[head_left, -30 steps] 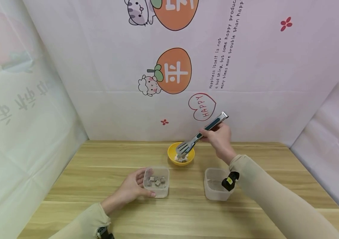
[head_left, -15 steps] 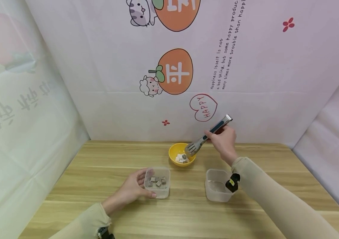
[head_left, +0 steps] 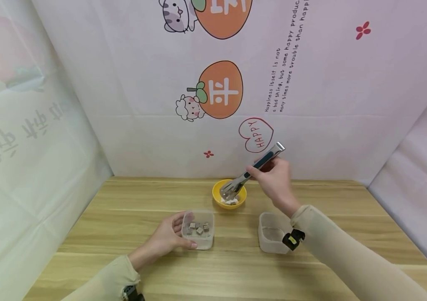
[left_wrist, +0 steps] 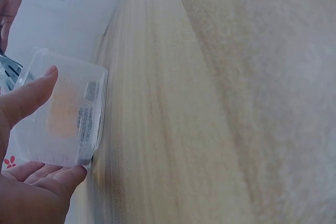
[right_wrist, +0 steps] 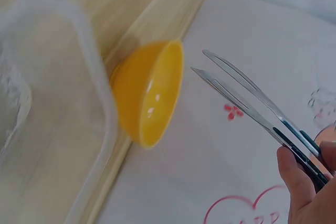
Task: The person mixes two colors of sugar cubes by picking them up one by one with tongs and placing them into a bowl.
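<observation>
My left hand (head_left: 165, 234) holds a clear square plastic container (head_left: 203, 243) at its left side, thumb in front and fingers behind. Several greyish cubes (head_left: 199, 230) lie inside it. In my right hand (head_left: 275, 182) is a pair of metal tongs (head_left: 260, 164) with dark grips, slanting down to the left. Their slotted head is over the yellow bowl (head_left: 217, 198), where white and greyish cubes (head_left: 230, 202) lie, partly hidden by the tongs. In the right wrist view the tips of the tongs (right_wrist: 236, 85) stand slightly apart, with nothing visible between them.
A second clear container (head_left: 270, 246) stands to the right, below my right wrist; no cubes show in it. The wooden table (head_left: 153, 196) ends at a printed white cloth backdrop (head_left: 141, 142), with more cloth at both sides.
The tongs swung right, to the bowl's right rim, half a second ago, and are now back left over the bowl. My left hand stays on its container.
</observation>
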`<state>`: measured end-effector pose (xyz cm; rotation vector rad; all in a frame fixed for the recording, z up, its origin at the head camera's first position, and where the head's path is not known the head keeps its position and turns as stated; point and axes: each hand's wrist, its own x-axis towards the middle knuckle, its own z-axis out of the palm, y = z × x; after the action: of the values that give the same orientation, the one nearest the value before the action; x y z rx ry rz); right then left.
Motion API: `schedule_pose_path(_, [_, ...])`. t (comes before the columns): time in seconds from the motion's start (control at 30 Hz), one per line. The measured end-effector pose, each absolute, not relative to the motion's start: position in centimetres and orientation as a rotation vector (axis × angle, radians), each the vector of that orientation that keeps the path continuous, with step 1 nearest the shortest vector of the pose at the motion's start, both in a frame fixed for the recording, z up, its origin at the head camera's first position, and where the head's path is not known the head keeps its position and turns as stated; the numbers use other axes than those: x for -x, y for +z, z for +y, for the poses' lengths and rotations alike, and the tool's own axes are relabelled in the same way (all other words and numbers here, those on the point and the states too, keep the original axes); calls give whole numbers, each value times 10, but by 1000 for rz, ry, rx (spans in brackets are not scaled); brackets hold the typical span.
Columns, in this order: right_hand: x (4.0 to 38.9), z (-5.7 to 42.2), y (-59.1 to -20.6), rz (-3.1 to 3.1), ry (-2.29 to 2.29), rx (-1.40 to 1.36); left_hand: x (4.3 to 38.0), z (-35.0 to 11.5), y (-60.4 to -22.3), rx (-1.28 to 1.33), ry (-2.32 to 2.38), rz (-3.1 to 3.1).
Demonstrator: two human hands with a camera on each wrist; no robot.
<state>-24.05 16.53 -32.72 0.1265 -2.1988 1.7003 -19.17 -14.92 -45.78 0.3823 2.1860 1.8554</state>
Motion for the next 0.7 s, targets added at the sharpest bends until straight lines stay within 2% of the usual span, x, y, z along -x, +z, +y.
schedule_pose_path(0.3, [209,130,-329,-2260,1657,-319,192,-150,-459,-397,1862,2177])
schedule_pose_path(0.7, [187,91,-356,-2341,1588,-439,195,-151,-460,-440,1852,2152])
